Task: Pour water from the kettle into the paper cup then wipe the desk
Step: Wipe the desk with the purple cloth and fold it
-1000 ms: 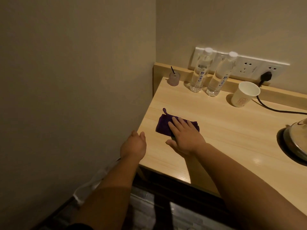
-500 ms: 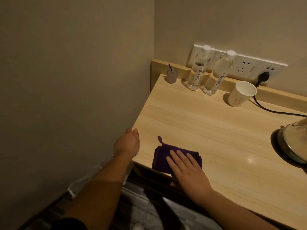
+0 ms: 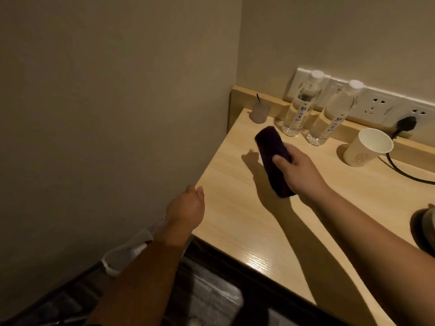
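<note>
Cloth (image 3: pixel 273 158), purple, is being held lifted off the bench (image 3: pixel 235 208) in the right hand's (image 3: pixel 299 170) closed grip; left hand (image 3: pixel 186 208) is hanging empty, loosely curled, at the bench's left edge; swinging rightward could be knocking over the bottles (image 3: pixel 301 109) or paper cup (image 3: pixel 364 147).

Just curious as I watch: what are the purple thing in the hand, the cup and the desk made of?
Purple cloth: soft fabric, drooping limply from the right hand. Cup: apparently paper, matte white, thin rim. Desk: pale wood-grain, perhaps laminate, with a glossy highlight.
</note>
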